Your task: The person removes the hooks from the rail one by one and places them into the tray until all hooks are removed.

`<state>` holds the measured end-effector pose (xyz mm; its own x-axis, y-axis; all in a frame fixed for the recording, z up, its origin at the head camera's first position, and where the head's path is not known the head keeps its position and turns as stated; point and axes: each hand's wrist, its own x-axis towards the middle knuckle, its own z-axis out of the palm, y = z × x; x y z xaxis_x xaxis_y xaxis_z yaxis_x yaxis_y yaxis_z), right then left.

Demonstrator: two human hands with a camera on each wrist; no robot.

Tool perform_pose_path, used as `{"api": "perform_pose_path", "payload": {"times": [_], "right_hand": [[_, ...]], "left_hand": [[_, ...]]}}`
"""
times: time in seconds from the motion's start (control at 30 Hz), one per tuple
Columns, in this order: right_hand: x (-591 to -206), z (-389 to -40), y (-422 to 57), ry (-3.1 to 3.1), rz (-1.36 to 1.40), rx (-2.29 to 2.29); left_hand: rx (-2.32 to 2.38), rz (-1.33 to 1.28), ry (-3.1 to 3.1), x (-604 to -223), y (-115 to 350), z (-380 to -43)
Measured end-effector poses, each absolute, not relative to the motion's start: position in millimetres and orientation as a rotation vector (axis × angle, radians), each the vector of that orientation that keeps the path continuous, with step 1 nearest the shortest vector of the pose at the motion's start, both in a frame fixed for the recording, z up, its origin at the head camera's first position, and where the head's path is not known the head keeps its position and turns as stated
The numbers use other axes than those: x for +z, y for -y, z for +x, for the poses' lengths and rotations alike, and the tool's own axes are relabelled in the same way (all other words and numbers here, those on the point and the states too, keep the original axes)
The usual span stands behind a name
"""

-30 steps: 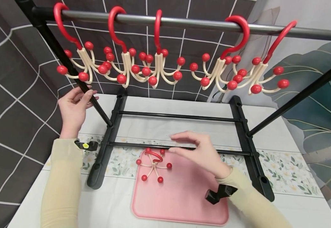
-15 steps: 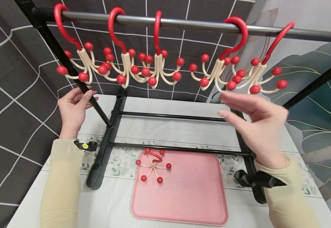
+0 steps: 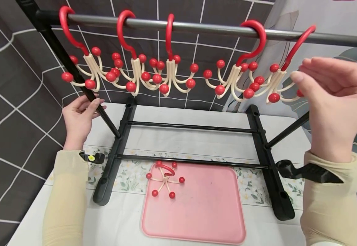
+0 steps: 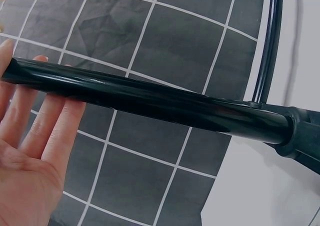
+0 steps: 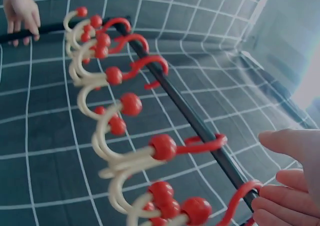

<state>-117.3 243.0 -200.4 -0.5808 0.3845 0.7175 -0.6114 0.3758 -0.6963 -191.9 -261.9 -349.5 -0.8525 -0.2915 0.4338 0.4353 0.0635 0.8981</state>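
Observation:
My left hand (image 3: 78,118) holds the black side post (image 3: 106,120) of a metal rack, thumb on the front and fingers behind. In the left wrist view the fingers (image 4: 62,131) reach past the post with their tips showing above it. My right hand (image 3: 340,99) is raised at the right end, fingers gently bent, thumb apart, nothing between them. It is close beside the rightmost hanger (image 3: 276,82), overlapping one red ball. Several such hangers, with red hooks and cream arms tipped in red balls, hang from the top rail (image 3: 212,28). One more hanger (image 3: 166,178) lies on the pink tray (image 3: 209,208).
The rack stands on black feet (image 3: 278,201) joined by two low crossbars (image 3: 194,126). The tray lies at the front, its far edge near the front crossbar. Dark gridded cloth (image 3: 21,109) hangs behind and at left, a patterned curtain at right.
My right hand has swung from above the tray up and right to the rightmost hanger. The left hand stays on the post, and the hangers hold their places on the rail.

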Motion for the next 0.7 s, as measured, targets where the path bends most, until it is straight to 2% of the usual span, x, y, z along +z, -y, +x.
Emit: {"api": "perform_pose_path", "payload": {"times": [0.33,0.7], "right_hand": [[-182,-140,-257,1.880,0.022,1.251],[-187,-151,-245,1.914,0.121,1.087]], "left_hand": [[-1.954,-0.140,1.825,-350,268,-194],[-2.125,-0.194,1.715,-351,270,-198]]}}
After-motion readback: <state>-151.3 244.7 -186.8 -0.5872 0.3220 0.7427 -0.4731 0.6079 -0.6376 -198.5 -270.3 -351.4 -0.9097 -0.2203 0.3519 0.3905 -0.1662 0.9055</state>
